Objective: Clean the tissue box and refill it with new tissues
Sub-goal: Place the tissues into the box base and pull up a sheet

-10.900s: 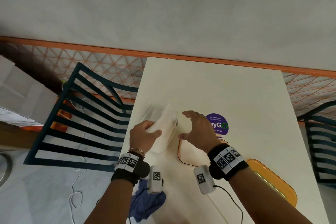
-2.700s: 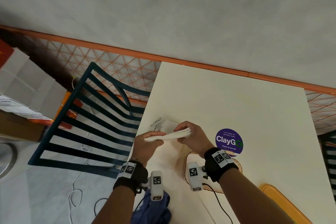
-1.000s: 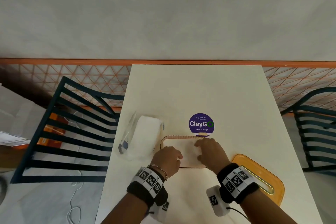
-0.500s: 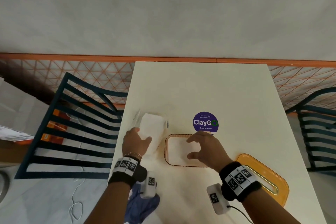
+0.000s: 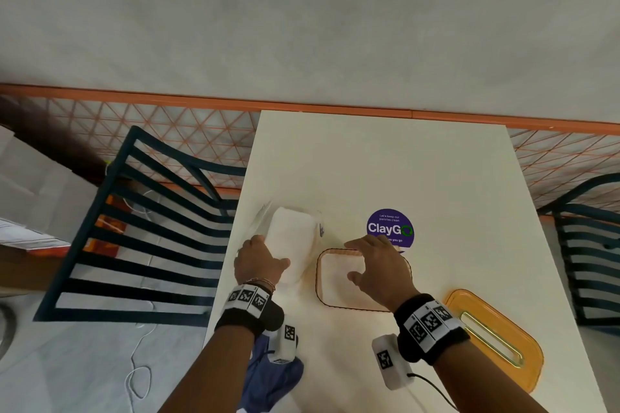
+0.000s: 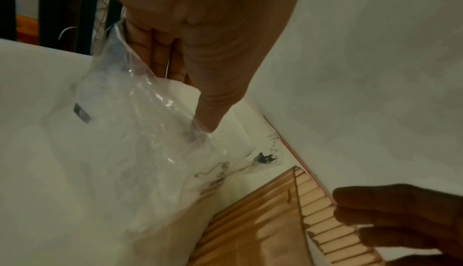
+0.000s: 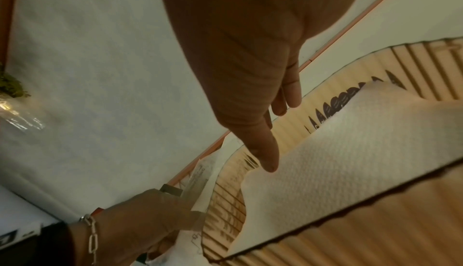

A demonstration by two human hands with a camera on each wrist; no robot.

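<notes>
The open tissue box (image 5: 319, 288), ribbed wood with a dark rim, lies on the table with white tissues (image 5: 337, 273) inside. Left of it lies a tissue pack (image 5: 292, 238) in clear plastic. My left hand (image 5: 268, 260) grips the pack's near end, thumb on top (image 6: 208, 120) and fingers behind the plastic (image 6: 130, 141). My right hand (image 5: 355, 261) hovers over the box with its fingers spread and holds nothing. In the right wrist view its thumb (image 7: 269, 163) points at the tissue sheet (image 7: 350, 161) inside the box wall (image 7: 375, 240).
The orange box lid (image 5: 466, 307) with its slot lies at the near right. A blue cloth (image 5: 271, 379) hangs at the table's near edge. A purple ClayGo sticker (image 5: 391, 228) sits beyond the box. Dark slatted chairs (image 5: 141, 245) stand on both sides.
One second ago both hands pressed on the tissues in the box. My left hand has moved left onto the tissue pack and taken hold of it; my right hand has lifted off the tissues.
</notes>
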